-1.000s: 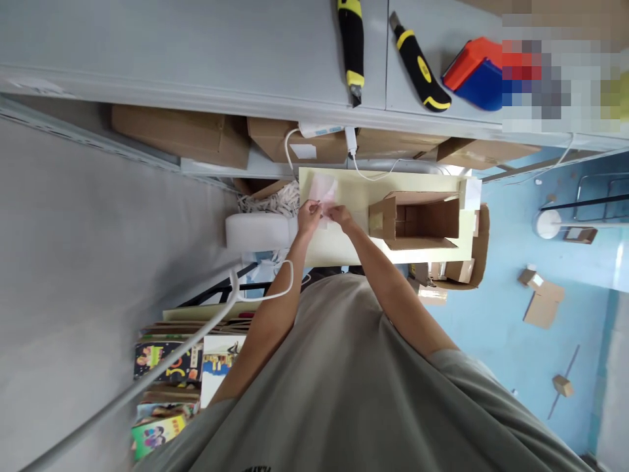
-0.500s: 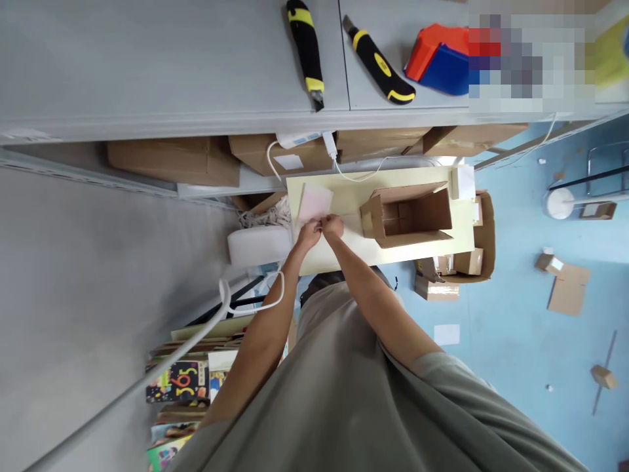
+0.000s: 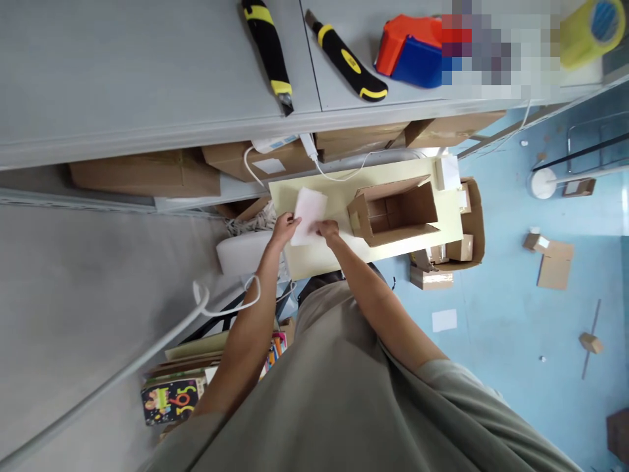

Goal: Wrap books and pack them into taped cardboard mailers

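A pale pinkish-white sheet or flat packet lies over the cream tabletop. At its left edge my left hand is closed, the thumb over the sheet. My right hand pinches its lower right part, fingers bent inward. Whether it is a single sheet or a folded one, I cannot tell. Just to the right of my right hand stands a cardboard box with its top open and its flaps up.
A grey shelf above holds two utility knives, a red-and-blue tape dispenser and a yellow tape roll. A small white box sits at the table's right end. A white pole crosses the lower left, near books.
My hands, close together before, have moved apart to either side of the pinkish-white sheet. The sheet now reaches lower, between them. The whole view has shifted slightly.
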{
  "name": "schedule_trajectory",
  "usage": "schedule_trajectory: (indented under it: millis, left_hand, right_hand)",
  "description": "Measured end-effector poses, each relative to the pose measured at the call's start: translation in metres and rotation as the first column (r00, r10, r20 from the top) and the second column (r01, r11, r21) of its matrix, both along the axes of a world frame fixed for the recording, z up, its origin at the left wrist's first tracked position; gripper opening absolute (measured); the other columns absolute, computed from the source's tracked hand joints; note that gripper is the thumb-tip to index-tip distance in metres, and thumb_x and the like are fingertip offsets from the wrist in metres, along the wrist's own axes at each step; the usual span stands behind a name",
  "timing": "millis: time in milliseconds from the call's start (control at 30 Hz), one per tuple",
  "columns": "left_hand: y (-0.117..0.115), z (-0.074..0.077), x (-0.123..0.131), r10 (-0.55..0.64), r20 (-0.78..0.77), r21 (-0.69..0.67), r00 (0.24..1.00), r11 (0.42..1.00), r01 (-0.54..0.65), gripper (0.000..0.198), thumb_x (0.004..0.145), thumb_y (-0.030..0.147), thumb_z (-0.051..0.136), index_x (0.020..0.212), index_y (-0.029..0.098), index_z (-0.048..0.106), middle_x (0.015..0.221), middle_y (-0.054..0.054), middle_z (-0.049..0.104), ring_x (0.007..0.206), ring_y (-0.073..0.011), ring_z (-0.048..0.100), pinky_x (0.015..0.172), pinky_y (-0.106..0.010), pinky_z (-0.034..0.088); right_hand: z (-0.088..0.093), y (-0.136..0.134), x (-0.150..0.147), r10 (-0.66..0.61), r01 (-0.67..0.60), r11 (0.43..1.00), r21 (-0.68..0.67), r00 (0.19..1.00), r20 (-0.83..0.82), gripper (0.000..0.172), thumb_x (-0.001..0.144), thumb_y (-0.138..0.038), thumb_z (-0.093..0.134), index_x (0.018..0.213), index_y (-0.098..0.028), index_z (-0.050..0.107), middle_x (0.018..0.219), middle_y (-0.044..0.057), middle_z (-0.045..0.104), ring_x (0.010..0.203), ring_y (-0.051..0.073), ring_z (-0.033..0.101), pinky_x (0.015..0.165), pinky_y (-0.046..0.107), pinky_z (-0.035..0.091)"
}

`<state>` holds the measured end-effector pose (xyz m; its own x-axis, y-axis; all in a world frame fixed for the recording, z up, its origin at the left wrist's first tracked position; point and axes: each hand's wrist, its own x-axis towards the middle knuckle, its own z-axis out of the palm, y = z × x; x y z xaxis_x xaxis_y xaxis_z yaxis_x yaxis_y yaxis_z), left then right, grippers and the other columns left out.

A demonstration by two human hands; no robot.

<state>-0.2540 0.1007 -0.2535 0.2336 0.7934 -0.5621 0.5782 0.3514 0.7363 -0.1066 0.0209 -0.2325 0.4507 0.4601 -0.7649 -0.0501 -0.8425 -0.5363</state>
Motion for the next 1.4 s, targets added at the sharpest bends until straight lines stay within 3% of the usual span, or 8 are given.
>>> schedule_trajectory:
  millis: [167,267,467,600,733,1000,1233,1400]
  left_hand:
    - [-0.032,0.037,-0.02,0.302,0.334,-0.143,0.893,0.953,-0.269,0.042,0.079,0.053,0.087,0.097,0.024,0.064,0.088,-0.003,0.078,0.094,-0.0259,0.079,0.086,-0.036,0.067]
    - [-0.049,0.068,-0.019,0.33,0.514,-0.232,0.792,0.942,-0.243,0.052,0.072,0.054,0.095,0.105,0.022,0.07,0.096,-0.005,0.082,0.1,-0.0276,0.082,0.088,-0.036,0.068]
    - [-0.079,0.133,0.058,0.114,0.736,-0.205,0.667,0.977,0.06,0.059,0.076,0.055,0.106,0.108,0.022,0.07,0.108,-0.005,0.085,0.101,-0.0224,0.082,0.088,-0.029,0.066]
    - [-0.097,0.152,0.126,-0.141,0.783,0.038,0.606,0.983,0.179,0.061,0.088,0.062,0.099,0.123,0.022,0.07,0.13,-0.011,0.084,0.12,-0.0275,0.082,0.107,-0.039,0.067]
    - [-0.115,0.147,0.157,-0.339,0.575,0.235,0.745,0.94,0.248,0.045,0.105,0.049,0.081,0.14,0.023,0.069,0.156,-0.017,0.074,0.125,-0.0297,0.082,0.104,-0.042,0.069]
    - [-0.165,0.143,0.166,-0.21,-0.012,0.524,0.978,0.831,0.185,0.038,0.109,0.018,0.063,0.145,0.023,0.069,0.151,-0.014,0.074,0.134,-0.0288,0.077,0.12,-0.047,0.064]
    - [-0.182,0.14,0.17,0.018,-0.17,0.589,0.985,0.803,0.087,0.038,0.106,0.017,0.061,0.142,0.024,0.07,0.151,-0.013,0.074,0.146,-0.0304,0.07,0.128,-0.049,0.06]
    - [-0.187,0.133,0.173,0.084,-0.202,0.605,0.976,0.794,0.057,0.039,0.103,0.018,0.063,0.14,0.025,0.071,0.147,-0.012,0.075,0.146,-0.0317,0.069,0.131,-0.051,0.057]
  right_hand:
    - [0.042,-0.027,0.001,0.0,0.0,0.989,0.151,1.0,-0.001,0.021,0.1,-0.023,0.075,0.081,-0.021,0.067,0.079,-0.001,0.076,0.087,0.016,0.073,0.078,0.021,0.055]
    - [0.086,-0.065,0.012,-0.044,0.075,0.93,0.361,0.995,-0.094,0.023,0.098,-0.037,0.084,0.089,-0.021,0.069,0.085,0.002,0.081,0.086,0.019,0.077,0.081,0.026,0.059]
    - [0.186,-0.148,0.095,-0.114,0.128,0.791,0.598,0.992,-0.062,0.046,0.087,-0.065,0.096,0.105,-0.024,0.086,0.102,0.004,0.089,0.093,0.023,0.081,0.093,0.039,0.068]
    - [0.234,-0.17,0.18,-0.107,-0.102,0.772,0.627,0.952,0.287,0.033,0.094,-0.057,0.093,0.108,-0.028,0.092,0.106,0.003,0.09,0.095,0.023,0.082,0.093,0.042,0.07]
    - [0.259,-0.155,0.257,0.081,-0.494,0.704,0.51,0.769,0.634,0.023,0.102,-0.047,0.083,0.111,-0.028,0.093,0.105,0.003,0.09,0.092,0.024,0.081,0.09,0.043,0.07]
    - [0.211,-0.084,0.316,0.601,-0.953,0.263,0.148,0.282,0.748,0.03,0.102,-0.014,0.067,0.113,-0.022,0.094,0.115,0.007,0.092,0.106,0.028,0.085,0.102,0.041,0.064]
    - [0.163,-0.055,0.313,0.771,-0.995,0.01,-0.097,-0.054,0.634,0.037,0.107,-0.013,0.059,0.12,-0.019,0.093,0.125,0.013,0.091,0.12,0.036,0.084,0.106,0.046,0.058]
    - [0.147,-0.049,0.3,0.816,-0.989,-0.089,-0.12,-0.141,0.56,0.041,0.106,-0.006,0.057,0.121,-0.017,0.093,0.131,0.015,0.09,0.129,0.036,0.081,0.114,0.046,0.059]
